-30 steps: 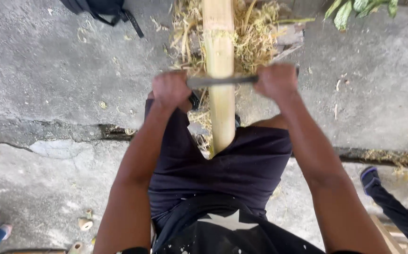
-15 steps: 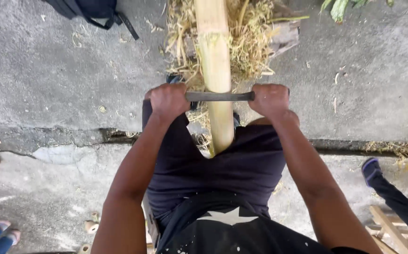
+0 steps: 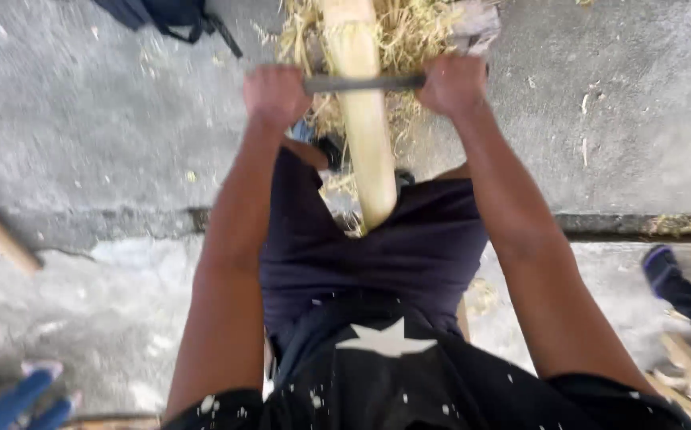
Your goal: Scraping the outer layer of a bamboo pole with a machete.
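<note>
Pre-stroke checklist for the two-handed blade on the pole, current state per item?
1. Left hand closed on its end of the blade: ok.
2. Right hand closed on the other end: ok.
3. Blade lies across the bamboo pole: ok.
4. Pole's near end braced between the thighs: ok.
5. Blade edge biting into the pole: cannot tell.
6. Bystander's foot clear of the pole: ok.

Both arms are extended forward and downward, nearly straight at the elbows, forearms bare. The left hand (image 3: 276, 94) is closed in a full fist, knuckles up, wrist in line with the forearm. The right hand (image 3: 453, 84) is likewise clenched, knuckles up. The two fists sit level with each other, well apart.
</note>
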